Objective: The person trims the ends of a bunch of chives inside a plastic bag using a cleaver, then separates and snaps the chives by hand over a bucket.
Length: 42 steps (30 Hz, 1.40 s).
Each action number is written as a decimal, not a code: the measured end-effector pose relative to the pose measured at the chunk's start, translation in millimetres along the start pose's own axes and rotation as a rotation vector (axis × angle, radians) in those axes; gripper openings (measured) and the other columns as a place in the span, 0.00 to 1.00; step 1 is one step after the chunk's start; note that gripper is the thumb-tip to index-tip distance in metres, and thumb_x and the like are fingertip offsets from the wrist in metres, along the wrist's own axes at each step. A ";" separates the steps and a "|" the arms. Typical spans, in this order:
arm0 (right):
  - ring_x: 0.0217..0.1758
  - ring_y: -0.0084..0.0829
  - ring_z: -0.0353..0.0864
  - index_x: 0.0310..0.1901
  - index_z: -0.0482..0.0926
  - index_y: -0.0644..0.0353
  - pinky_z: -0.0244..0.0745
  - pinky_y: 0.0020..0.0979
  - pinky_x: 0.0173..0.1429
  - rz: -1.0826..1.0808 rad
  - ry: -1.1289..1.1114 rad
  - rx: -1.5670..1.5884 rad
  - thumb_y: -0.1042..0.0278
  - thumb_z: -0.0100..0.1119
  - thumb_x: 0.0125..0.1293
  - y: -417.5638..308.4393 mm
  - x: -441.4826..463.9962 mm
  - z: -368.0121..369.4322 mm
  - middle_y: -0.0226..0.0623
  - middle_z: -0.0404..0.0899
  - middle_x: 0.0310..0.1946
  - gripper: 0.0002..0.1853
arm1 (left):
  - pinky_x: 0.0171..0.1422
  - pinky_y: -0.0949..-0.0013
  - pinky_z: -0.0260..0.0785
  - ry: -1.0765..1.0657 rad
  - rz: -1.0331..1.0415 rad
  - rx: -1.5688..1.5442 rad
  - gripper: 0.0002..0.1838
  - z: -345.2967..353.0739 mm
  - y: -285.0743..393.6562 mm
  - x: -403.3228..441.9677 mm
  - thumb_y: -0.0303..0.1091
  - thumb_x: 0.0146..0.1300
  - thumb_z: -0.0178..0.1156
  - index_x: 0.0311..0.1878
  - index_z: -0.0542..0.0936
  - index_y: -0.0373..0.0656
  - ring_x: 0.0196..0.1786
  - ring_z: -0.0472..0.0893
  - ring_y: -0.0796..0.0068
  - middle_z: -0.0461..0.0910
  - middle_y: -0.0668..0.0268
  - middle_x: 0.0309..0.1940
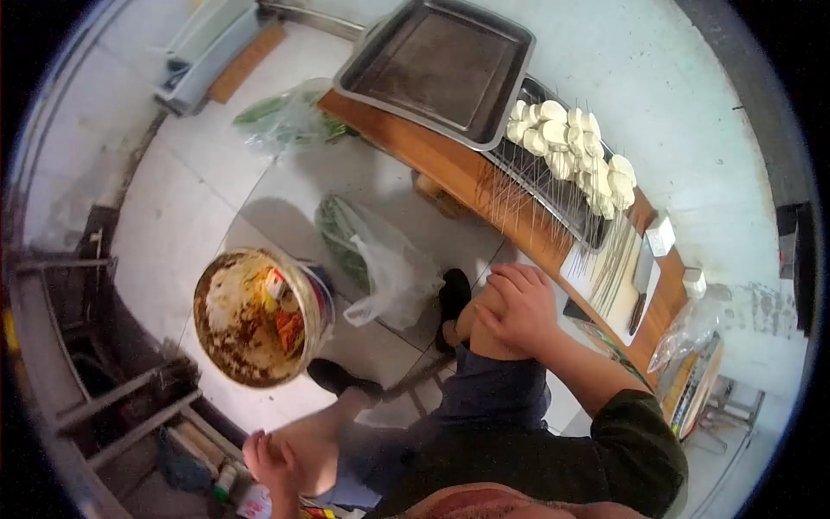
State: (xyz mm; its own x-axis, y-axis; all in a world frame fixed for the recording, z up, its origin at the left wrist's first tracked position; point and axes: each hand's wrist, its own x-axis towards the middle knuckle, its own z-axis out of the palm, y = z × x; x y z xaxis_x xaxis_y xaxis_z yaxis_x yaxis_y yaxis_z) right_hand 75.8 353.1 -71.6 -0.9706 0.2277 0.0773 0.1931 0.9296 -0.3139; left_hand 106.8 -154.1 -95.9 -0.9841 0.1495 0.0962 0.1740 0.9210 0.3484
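My right hand (519, 303) rests on my right knee with its fingers stretched out. On the other knee lies my left hand (272, 463), its fingers loosely extended; neither holds anything. Beside my right arm, a white cutting board (575, 264) carries bare thin skewers (616, 264) and a knife (641, 281). Farther along are white round slices (558, 134) threaded on skewers, piled on a metal tray (592, 232). Two small white blocks (660, 235) sit by the wall near the knife. A dark rectangular baking tray (432, 73) stands at the far end, with nothing in it.
The trays and board rest on a narrow wooden table (398, 143). On the tiled floor stand a bucket of scraps (251, 320) and a bag of green vegetables (380, 259), with another bag (290, 117) behind. A metal rack (121, 389) is at left; clear plastic (687, 333) lies right.
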 end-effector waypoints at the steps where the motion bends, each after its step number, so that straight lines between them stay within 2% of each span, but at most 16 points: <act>1: 0.55 0.39 0.75 0.42 0.80 0.57 0.67 0.41 0.59 -0.016 -0.031 -0.033 0.56 0.68 0.46 3.6 4.5 -2.4 0.34 0.79 0.49 0.21 | 0.55 0.52 0.68 -0.077 0.051 0.087 0.16 -4.8 2.6 11.1 0.32 0.51 0.64 0.42 0.76 0.35 0.51 0.74 0.48 0.75 0.51 0.47; 2: 0.54 0.38 0.75 0.41 0.80 0.57 0.67 0.41 0.59 -0.034 -0.064 -0.066 0.57 0.68 0.46 4.8 9.6 -4.2 0.34 0.79 0.48 0.20 | 0.54 0.53 0.69 -0.150 0.102 0.175 0.15 -9.1 6.2 21.0 0.32 0.54 0.64 0.43 0.76 0.34 0.51 0.74 0.49 0.75 0.50 0.47; 5: 0.53 0.38 0.76 0.41 0.80 0.57 0.68 0.40 0.58 -0.023 -0.077 -0.070 0.57 0.68 0.45 1.1 25.6 -5.8 0.33 0.79 0.46 0.20 | 0.34 0.59 0.72 0.038 0.275 0.198 0.13 15.5 -10.7 30.9 0.34 0.64 0.57 0.45 0.74 0.35 0.45 0.77 0.57 0.74 0.48 0.48; 8: 0.52 0.37 0.76 0.40 0.80 0.56 0.68 0.39 0.57 -0.022 -0.087 -0.054 0.57 0.68 0.45 -4.9 33.5 -6.1 0.32 0.79 0.45 0.20 | 0.31 0.60 0.70 -0.318 0.317 -0.085 0.15 7.2 -53.7 47.3 0.35 0.64 0.58 0.48 0.74 0.34 0.40 0.77 0.57 0.74 0.47 0.47; 9: 0.52 0.37 0.76 0.40 0.80 0.56 0.68 0.39 0.57 -0.036 -0.080 -0.047 0.57 0.68 0.44 -5.2 35.4 -4.2 0.32 0.79 0.44 0.20 | 0.30 0.60 0.69 -0.234 0.361 -0.037 0.16 10.0 -55.1 44.7 0.35 0.64 0.58 0.49 0.74 0.33 0.39 0.77 0.57 0.74 0.47 0.47; 11: 0.52 0.36 0.76 0.40 0.80 0.56 0.68 0.38 0.57 -0.046 -0.072 -0.043 0.57 0.68 0.45 -7.0 37.7 -2.5 0.32 0.79 0.44 0.20 | 0.28 0.60 0.68 -0.056 0.442 0.057 0.17 6.0 6.3 68.0 0.35 0.64 0.58 0.50 0.74 0.32 0.36 0.76 0.59 0.74 0.47 0.47; 14: 0.51 0.36 0.76 0.39 0.80 0.56 0.68 0.38 0.57 0.083 -0.117 -0.202 0.57 0.68 0.45 0.5 12.5 26.1 0.32 0.80 0.44 0.19 | 0.30 0.58 0.68 -0.166 0.236 -0.107 0.17 9.0 -15.8 47.5 0.35 0.64 0.58 0.50 0.75 0.31 0.36 0.76 0.60 0.74 0.47 0.46; 17: 0.51 0.37 0.77 0.39 0.80 0.56 0.68 0.38 0.57 -0.027 -0.088 -0.144 0.56 0.68 0.46 11.0 -3.2 22.7 0.32 0.80 0.44 0.19 | 0.32 0.59 0.68 -0.083 0.537 0.153 0.14 7.8 -7.1 49.6 0.34 0.65 0.56 0.47 0.76 0.32 0.35 0.76 0.59 0.75 0.48 0.43; 20: 0.50 0.37 0.77 0.37 0.80 0.56 0.69 0.38 0.56 -0.084 0.012 -0.014 0.56 0.68 0.46 2.7 -2.0 -11.2 0.33 0.80 0.42 0.18 | 0.35 0.58 0.69 -0.523 0.080 0.166 0.13 4.2 -35.1 26.8 0.34 0.65 0.56 0.45 0.77 0.33 0.36 0.77 0.56 0.75 0.49 0.41; 23: 0.49 0.37 0.78 0.36 0.80 0.57 0.69 0.38 0.56 -0.120 0.146 0.031 0.56 0.68 0.46 34.2 -30.5 15.5 0.34 0.80 0.41 0.18 | 0.53 0.54 0.69 -0.140 0.078 0.102 0.13 4.7 11.3 15.9 0.33 0.58 0.61 0.43 0.76 0.34 0.51 0.74 0.50 0.74 0.49 0.48; 25: 0.49 0.37 0.78 0.36 0.80 0.57 0.69 0.39 0.56 -0.162 0.204 0.058 0.56 0.68 0.46 26.7 -31.2 18.1 0.34 0.80 0.41 0.18 | 0.53 0.54 0.69 -0.131 -0.051 0.010 0.13 3.8 29.5 14.9 0.33 0.59 0.61 0.43 0.77 0.34 0.50 0.75 0.50 0.75 0.49 0.47; 26: 0.49 0.38 0.78 0.36 0.81 0.58 0.69 0.39 0.56 -0.162 0.211 0.063 0.56 0.68 0.47 11.0 -25.4 -8.4 0.34 0.81 0.41 0.18 | 0.53 0.54 0.69 -0.119 -0.117 -0.045 0.13 5.4 36.2 13.4 0.33 0.60 0.61 0.43 0.77 0.35 0.49 0.75 0.50 0.76 0.50 0.47; 29: 0.50 0.39 0.78 0.37 0.80 0.59 0.69 0.39 0.56 -0.146 0.243 0.080 0.56 0.69 0.47 -0.2 -22.3 -24.1 0.35 0.81 0.41 0.18 | 0.53 0.54 0.69 -0.085 0.097 0.150 0.13 4.9 35.1 11.9 0.33 0.59 0.61 0.42 0.78 0.35 0.48 0.76 0.50 0.78 0.51 0.45; 32: 0.51 0.40 0.77 0.39 0.80 0.60 0.69 0.38 0.57 -0.246 0.258 0.076 0.56 0.68 0.50 18.5 -30.8 1.4 0.37 0.81 0.43 0.19 | 0.53 0.54 0.69 -0.016 0.067 0.151 0.11 3.7 51.0 13.5 0.32 0.58 0.61 0.39 0.79 0.35 0.47 0.76 0.50 0.79 0.53 0.43; 37: 0.51 0.37 0.76 0.43 0.78 0.59 0.70 0.35 0.56 -0.235 0.240 0.141 0.57 0.63 0.56 16.2 -35.1 5.1 0.37 0.79 0.44 0.18 | 0.51 0.57 0.70 0.056 -0.009 0.052 0.09 2.7 55.1 11.8 0.32 0.57 0.62 0.36 0.79 0.35 0.45 0.77 0.53 0.79 0.54 0.42; 42: 0.50 0.33 0.75 0.47 0.76 0.58 0.71 0.31 0.54 -0.150 0.297 -0.074 0.60 0.57 0.62 7.9 -41.6 28.5 0.34 0.78 0.44 0.15 | 0.50 0.57 0.70 0.088 0.064 0.101 0.09 5.2 49.8 4.4 0.32 0.57 0.62 0.35 0.80 0.35 0.44 0.78 0.52 0.80 0.54 0.41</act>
State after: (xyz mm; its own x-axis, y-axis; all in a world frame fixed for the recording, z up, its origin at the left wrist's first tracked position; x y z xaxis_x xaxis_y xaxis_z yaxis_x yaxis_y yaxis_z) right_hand 113.7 342.6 -104.3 -0.9072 0.1513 0.3926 0.0721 0.9752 -0.2093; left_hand 111.0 -105.7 -83.0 -0.9633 0.1812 0.1983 0.2275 0.9429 0.2435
